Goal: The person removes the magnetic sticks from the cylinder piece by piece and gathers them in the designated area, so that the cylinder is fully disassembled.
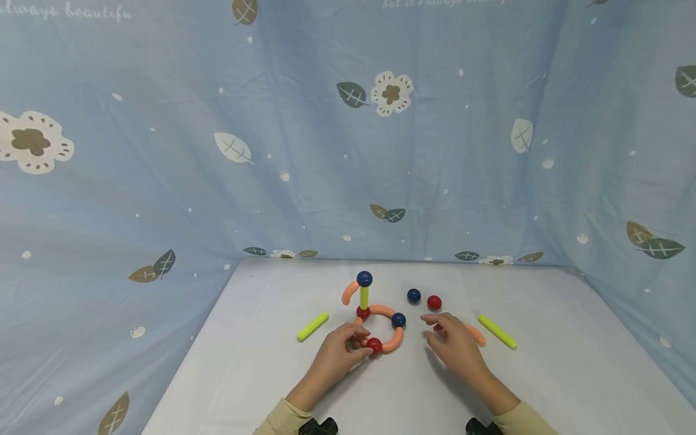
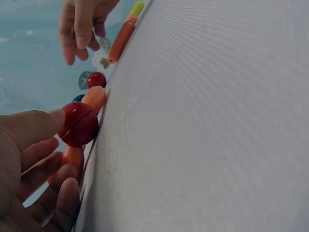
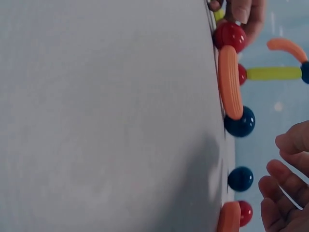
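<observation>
Hands [image 1: 338, 356] [image 1: 457, 347] apart, left holding red ball [image 1: 374, 345]

A blue leaf-print curtain [image 1: 462, 169], apparently fabric, hangs behind the white tabletop [image 1: 571, 380].

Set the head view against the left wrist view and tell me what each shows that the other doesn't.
Only the head view shows the upright yellow-green stick with a blue ball on top, and the loose stick lying left of the ring.
Only the left wrist view makes out the dark seam across the near red ball.
Both show that ball touched by the left hand, plus the right hand and the loose orange piece near it.
</observation>
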